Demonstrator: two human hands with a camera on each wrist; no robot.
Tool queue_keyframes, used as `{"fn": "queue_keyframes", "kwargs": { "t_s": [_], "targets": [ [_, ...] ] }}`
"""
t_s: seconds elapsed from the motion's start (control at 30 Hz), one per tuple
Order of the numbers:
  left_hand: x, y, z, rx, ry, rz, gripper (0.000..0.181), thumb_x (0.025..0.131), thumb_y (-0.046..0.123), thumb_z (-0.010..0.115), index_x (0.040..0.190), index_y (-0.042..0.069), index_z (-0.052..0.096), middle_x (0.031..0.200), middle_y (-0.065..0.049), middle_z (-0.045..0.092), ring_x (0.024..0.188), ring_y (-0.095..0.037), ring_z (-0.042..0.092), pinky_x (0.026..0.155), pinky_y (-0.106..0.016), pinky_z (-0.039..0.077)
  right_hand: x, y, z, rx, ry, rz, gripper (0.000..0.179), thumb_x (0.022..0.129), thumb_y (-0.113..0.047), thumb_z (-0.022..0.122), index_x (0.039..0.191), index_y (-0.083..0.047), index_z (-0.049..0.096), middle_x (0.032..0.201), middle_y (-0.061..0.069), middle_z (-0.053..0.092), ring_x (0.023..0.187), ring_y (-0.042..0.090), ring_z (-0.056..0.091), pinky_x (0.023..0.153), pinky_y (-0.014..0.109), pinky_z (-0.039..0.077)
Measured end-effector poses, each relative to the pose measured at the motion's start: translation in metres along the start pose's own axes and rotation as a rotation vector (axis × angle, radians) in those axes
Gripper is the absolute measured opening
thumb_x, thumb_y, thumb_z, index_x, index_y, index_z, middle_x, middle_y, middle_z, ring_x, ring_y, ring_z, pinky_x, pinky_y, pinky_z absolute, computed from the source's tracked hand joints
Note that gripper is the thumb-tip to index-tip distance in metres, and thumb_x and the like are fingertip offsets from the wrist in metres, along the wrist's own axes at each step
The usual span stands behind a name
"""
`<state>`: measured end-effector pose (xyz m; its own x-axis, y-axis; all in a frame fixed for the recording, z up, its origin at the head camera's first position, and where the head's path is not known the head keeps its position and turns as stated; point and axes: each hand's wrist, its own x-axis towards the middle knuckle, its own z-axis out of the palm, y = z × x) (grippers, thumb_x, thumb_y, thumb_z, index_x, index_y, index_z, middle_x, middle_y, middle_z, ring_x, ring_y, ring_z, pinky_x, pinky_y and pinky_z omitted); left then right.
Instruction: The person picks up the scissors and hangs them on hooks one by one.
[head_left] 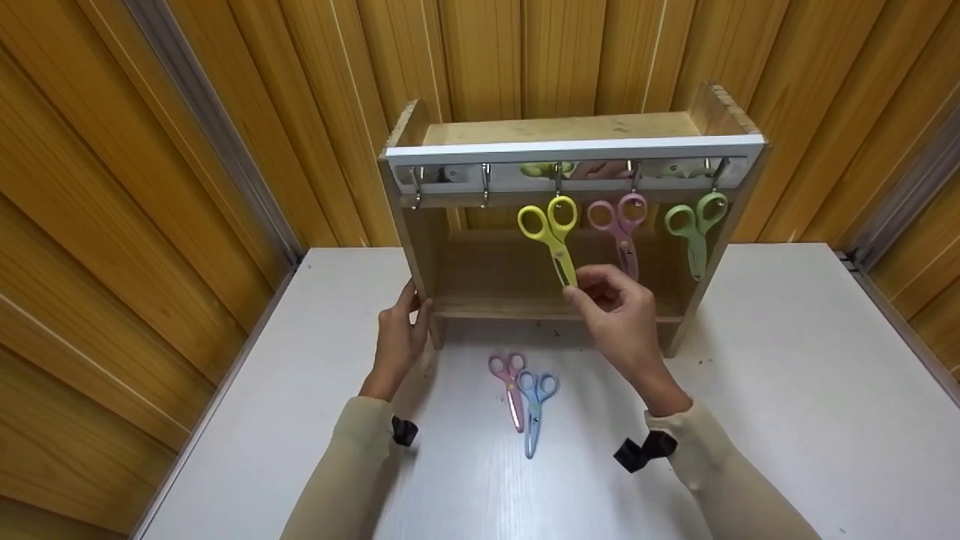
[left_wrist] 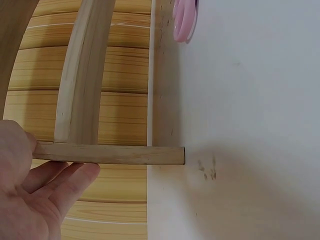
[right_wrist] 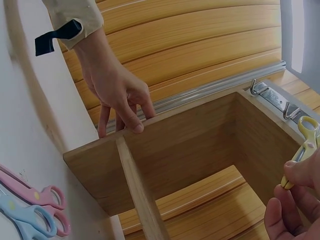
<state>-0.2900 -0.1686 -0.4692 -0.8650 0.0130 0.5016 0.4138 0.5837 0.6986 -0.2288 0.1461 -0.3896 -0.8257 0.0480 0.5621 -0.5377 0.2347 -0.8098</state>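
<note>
Yellow scissors (head_left: pixel 559 251) are upright before the wooden shelf (head_left: pixel 517 310), their right handle loop right at the middle hook (head_left: pixel 557 174). My right hand (head_left: pixel 626 319) pinches their blade tip between thumb and fingers, also seen in the right wrist view. My left hand (head_left: pixel 397 341) grips the lower left side panel (left_wrist: pixel 115 153) of the shelf, thumb on one face and fingers on the other. Purple-pink scissors (head_left: pixel 621 225) and green scissors (head_left: pixel 696 229) hang by a loop from the two hooks on the right.
Two hooks on the left, including the outermost hook (head_left: pixel 417 187), hold nothing. Pink scissors (head_left: pixel 512 386) and light blue scissors (head_left: pixel 533 409) lie overlapping on the white table (head_left: pixel 465 495) in front of the shelf. A wood-patterned wall (head_left: pixel 555 60) stands behind.
</note>
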Motion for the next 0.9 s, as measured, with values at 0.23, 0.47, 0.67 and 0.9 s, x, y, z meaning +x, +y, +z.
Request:
{"fn": "queue_keyframes", "kwargs": {
  "t_s": [0.23, 0.47, 0.67, 0.9],
  "targets": [
    [0.000, 0.000, 0.000, 0.004, 0.018, 0.036, 0.052, 0.105, 0.009, 0.060, 0.154, 0.007, 0.044, 0.133, -0.020, 0.066, 0.111, -0.031, 0.071, 0.086, -0.042, 0.062, 0.001, 0.002, 0.011, 0.040, 0.037, -0.023, 0.017, 0.093, -0.009, 0.077, 0.109, -0.004, 0.073, 0.099, 0.007, 0.070, 0.083, 0.024, 0.062, 0.073, 0.023, 0.058],
    [0.000, 0.000, 0.000, 0.007, 0.011, 0.031, 0.052, 0.106, 0.010, 0.058, 0.155, 0.006, 0.043, 0.133, -0.018, 0.066, 0.111, -0.030, 0.071, 0.085, -0.042, 0.062, 0.002, 0.011, 0.020, 0.088, 0.076, 0.005, 0.019, 0.094, -0.012, 0.076, 0.111, -0.005, 0.073, 0.101, 0.008, 0.070, 0.085, 0.025, 0.064, 0.076, 0.024, 0.060],
    [0.000, 0.000, 0.001, 0.001, 0.016, 0.043, 0.051, 0.105, 0.009, 0.059, 0.154, 0.004, 0.044, 0.131, -0.020, 0.066, 0.111, -0.030, 0.071, 0.087, -0.043, 0.062, 0.003, 0.019, 0.024, 0.090, 0.090, 0.024, 0.020, 0.095, -0.014, 0.076, 0.112, -0.005, 0.072, 0.103, 0.008, 0.069, 0.089, 0.024, 0.065, 0.081, 0.026, 0.060],
    [0.001, 0.000, 0.001, 0.011, 0.021, 0.039, 0.053, 0.105, 0.008, 0.060, 0.154, 0.006, 0.044, 0.133, -0.019, 0.066, 0.111, -0.030, 0.072, 0.084, -0.041, 0.062, 0.007, 0.025, 0.028, 0.105, 0.099, 0.043, 0.021, 0.097, -0.018, 0.074, 0.113, -0.005, 0.070, 0.103, 0.008, 0.067, 0.089, 0.025, 0.064, 0.078, 0.026, 0.060]
  ]
}}
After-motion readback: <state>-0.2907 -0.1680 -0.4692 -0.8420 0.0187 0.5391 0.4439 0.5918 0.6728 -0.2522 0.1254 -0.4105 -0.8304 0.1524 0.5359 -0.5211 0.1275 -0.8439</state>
